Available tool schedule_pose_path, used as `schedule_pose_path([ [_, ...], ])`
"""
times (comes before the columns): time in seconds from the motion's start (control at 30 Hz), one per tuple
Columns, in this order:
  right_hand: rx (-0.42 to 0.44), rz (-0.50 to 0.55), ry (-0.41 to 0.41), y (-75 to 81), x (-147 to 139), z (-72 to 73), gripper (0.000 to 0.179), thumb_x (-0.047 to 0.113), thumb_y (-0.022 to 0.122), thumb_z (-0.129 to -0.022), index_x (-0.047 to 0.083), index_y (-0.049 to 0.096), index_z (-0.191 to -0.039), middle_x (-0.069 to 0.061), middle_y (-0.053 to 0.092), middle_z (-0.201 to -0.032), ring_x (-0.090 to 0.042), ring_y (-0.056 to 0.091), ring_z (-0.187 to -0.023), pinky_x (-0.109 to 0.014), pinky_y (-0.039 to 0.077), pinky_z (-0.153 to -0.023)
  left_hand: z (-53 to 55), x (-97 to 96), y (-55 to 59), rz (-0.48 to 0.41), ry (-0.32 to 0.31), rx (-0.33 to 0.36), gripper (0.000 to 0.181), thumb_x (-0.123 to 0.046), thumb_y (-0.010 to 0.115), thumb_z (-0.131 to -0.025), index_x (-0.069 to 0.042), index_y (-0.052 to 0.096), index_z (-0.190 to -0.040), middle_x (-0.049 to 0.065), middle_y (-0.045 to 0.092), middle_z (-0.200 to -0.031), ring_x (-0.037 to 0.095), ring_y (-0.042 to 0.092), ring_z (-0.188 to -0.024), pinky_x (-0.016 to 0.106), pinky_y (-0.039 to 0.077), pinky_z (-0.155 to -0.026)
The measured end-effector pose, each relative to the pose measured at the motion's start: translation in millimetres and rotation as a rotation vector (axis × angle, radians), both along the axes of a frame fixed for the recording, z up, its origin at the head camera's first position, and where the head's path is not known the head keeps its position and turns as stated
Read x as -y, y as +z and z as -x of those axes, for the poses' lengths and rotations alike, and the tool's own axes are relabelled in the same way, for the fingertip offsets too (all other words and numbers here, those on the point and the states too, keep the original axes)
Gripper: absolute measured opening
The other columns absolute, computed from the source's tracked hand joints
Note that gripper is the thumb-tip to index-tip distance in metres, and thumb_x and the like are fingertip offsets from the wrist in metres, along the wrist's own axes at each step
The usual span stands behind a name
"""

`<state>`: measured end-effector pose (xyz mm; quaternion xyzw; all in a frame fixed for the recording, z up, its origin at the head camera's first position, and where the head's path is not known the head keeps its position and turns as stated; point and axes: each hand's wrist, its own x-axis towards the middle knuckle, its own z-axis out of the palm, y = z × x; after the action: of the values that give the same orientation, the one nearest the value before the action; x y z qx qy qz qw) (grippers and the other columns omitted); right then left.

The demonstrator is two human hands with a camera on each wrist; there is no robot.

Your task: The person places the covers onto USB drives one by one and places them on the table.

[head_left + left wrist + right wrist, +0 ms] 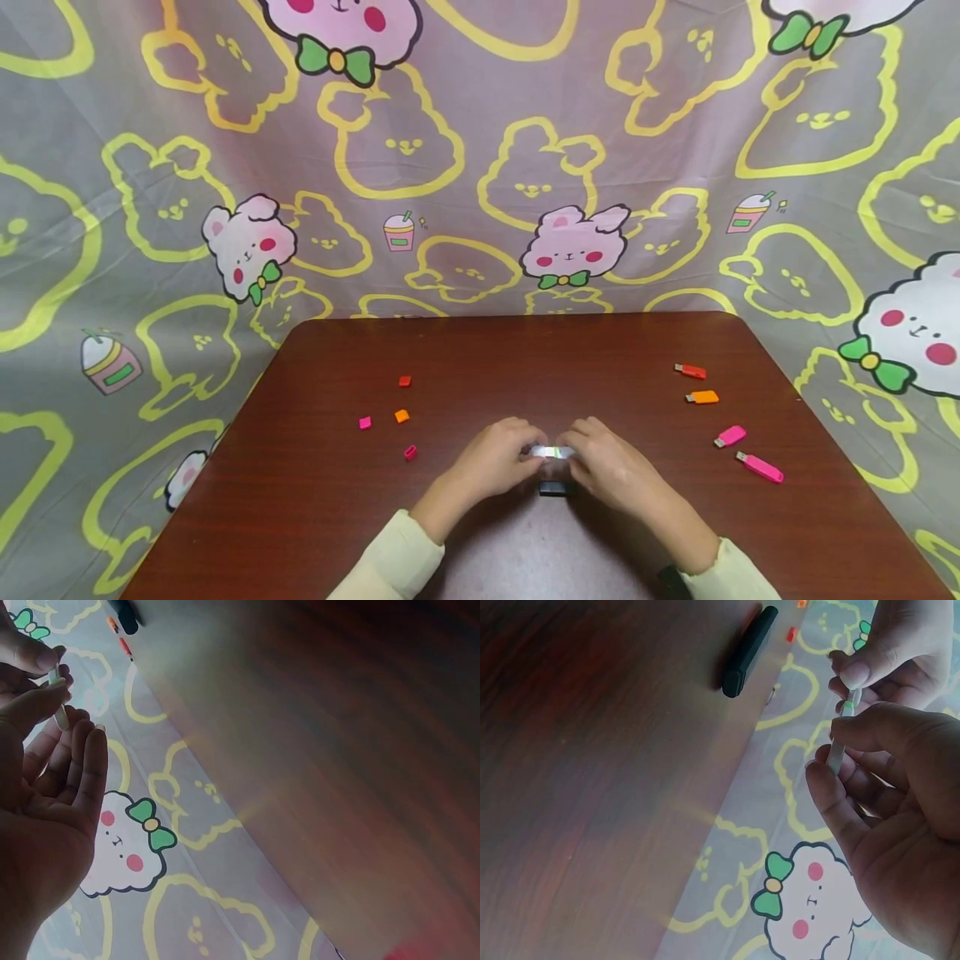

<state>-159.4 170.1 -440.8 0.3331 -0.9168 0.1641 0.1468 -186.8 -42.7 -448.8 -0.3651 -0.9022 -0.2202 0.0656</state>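
Both hands meet over the near middle of the table around a slim white USB stick [551, 452] with a green band. My left hand [498, 454] pinches one end between thumb and fingers. The other end is pinched by my right hand [615, 467], whose thumb and fingertips show along the stick [837, 754] in the right wrist view. Fingers hide both ends. Just below the hands in the head view, a black oblong stick [553, 489] lies on the table, partly behind the right fingers; its long body [750, 652] shows in the right wrist view.
On the left of the brown table [322, 517] lie small caps: red [405, 382], orange [402, 416] and pink [365, 423]. Uncapped USB sticks lie right: red [692, 372], orange [703, 397] and pink [761, 467]. A patterned curtain [465, 225] hangs behind.
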Motion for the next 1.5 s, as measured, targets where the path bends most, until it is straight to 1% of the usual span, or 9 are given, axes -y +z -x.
schedule_pose_path([
  [0.23, -0.005, -0.006, -0.005, 0.5, 0, -0.6, 0.023, 0.001, 0.08, -0.077, 0.007, 0.073, -0.098, 0.001, 0.063, -0.089, -0.014, 0.054, -0.084, -0.029, 0.052, -0.071, 0.7, -2.8, -0.9, -0.001, -0.005, -0.02, 0.014, -0.019, 0.08, -0.087, -0.015, 0.074, -0.099, -0.009, 0.065, -0.087, 0.003, 0.055, -0.079, 0.017, 0.046, -0.071],
  [0.5, -0.005, 0.025, 0.001, 0.6, 1, -1.1, 0.024, 0.001, 0.082, -0.077, 0.007, 0.073, -0.099, 0.0, 0.065, -0.093, -0.015, 0.058, -0.089, -0.032, 0.055, -0.075, 1.6, -5.7, -0.1, -0.004, -0.013, -0.042, 0.015, -0.02, 0.079, -0.089, -0.014, 0.075, -0.102, -0.007, 0.069, -0.091, 0.005, 0.058, -0.083, 0.018, 0.048, -0.075],
  [0.63, -0.007, 0.036, -0.008, 0.8, 2, -1.2, 0.026, 0.001, 0.083, -0.077, 0.006, 0.073, -0.1, -0.001, 0.065, -0.094, -0.017, 0.059, -0.09, -0.034, 0.056, -0.077, 2.5, -5.7, 0.8, -0.015, 0.0, -0.055, 0.016, -0.022, 0.08, -0.089, -0.013, 0.075, -0.101, -0.006, 0.071, -0.091, 0.005, 0.059, -0.081, 0.02, 0.049, -0.074],
  [0.8, -0.018, 0.038, -0.007, 1.3, 3, -1.3, 0.028, -0.002, 0.083, -0.076, 0.004, 0.072, -0.101, -0.002, 0.066, -0.094, -0.018, 0.06, -0.09, -0.034, 0.056, -0.077, 2.2, -5.0, 3.2, -0.002, 0.043, -0.014, 0.016, -0.025, 0.079, -0.089, -0.014, 0.077, -0.101, -0.007, 0.072, -0.088, 0.002, 0.058, -0.076, 0.017, 0.048, -0.069],
  [0.93, -0.024, 0.04, -0.006, 1.1, 3, -1.2, 0.027, -0.003, 0.082, -0.076, 0.004, 0.073, -0.1, -0.003, 0.066, -0.094, -0.019, 0.06, -0.09, -0.034, 0.056, -0.076, 0.8, -4.7, 5.2, 0.018, 0.058, 0.003, 0.016, -0.026, 0.079, -0.089, -0.017, 0.078, -0.102, -0.008, 0.072, -0.087, -0.001, 0.057, -0.072, 0.015, 0.046, -0.065],
  [1.03, -0.042, 0.046, 0.0, 0.4, 3, -0.7, 0.026, -0.004, 0.081, -0.077, 0.005, 0.073, -0.099, -0.003, 0.068, -0.093, -0.019, 0.061, -0.09, -0.034, 0.056, -0.076, 0.2, -4.8, 5.2, 0.022, 0.057, -0.015, 0.015, -0.026, 0.079, -0.089, -0.016, 0.077, -0.1, -0.009, 0.072, -0.087, 0.0, 0.057, -0.072, 0.016, 0.047, -0.065],
  [1.3, -0.144, 0.062, 0.038, -3.7, 7, 1.1, 0.023, -0.005, 0.08, -0.077, 0.006, 0.073, -0.096, -0.002, 0.069, -0.089, -0.017, 0.062, -0.086, -0.032, 0.056, -0.074, -1.1, -6.6, 1.9, 0.01, 0.037, -0.051, 0.013, -0.022, 0.077, -0.091, -0.011, 0.074, -0.097, -0.004, 0.071, -0.091, 0.008, 0.063, -0.084, 0.022, 0.052, -0.075],
  [1.4, -0.176, 0.052, 0.025, -3.6, 9, 1.4, 0.023, -0.007, 0.079, -0.076, 0.006, 0.073, -0.095, -0.001, 0.069, -0.087, -0.016, 0.061, -0.085, -0.031, 0.055, -0.072, -0.7, -6.9, 1.3, 0.01, 0.026, -0.082, 0.014, -0.023, 0.076, -0.091, -0.011, 0.073, -0.097, -0.003, 0.072, -0.092, 0.01, 0.064, -0.086, 0.023, 0.052, -0.077],
  [1.5, -0.198, 0.031, -0.002, -2.9, 12, 2.0, 0.021, -0.006, 0.078, -0.077, 0.007, 0.073, -0.094, 0.0, 0.067, -0.084, -0.016, 0.06, -0.083, -0.029, 0.055, -0.07, 1.1, -6.8, 0.8, 0.009, 0.011, -0.135, 0.016, -0.024, 0.076, -0.092, -0.01, 0.072, -0.097, -0.002, 0.072, -0.092, 0.013, 0.066, -0.088, 0.024, 0.053, -0.08],
])
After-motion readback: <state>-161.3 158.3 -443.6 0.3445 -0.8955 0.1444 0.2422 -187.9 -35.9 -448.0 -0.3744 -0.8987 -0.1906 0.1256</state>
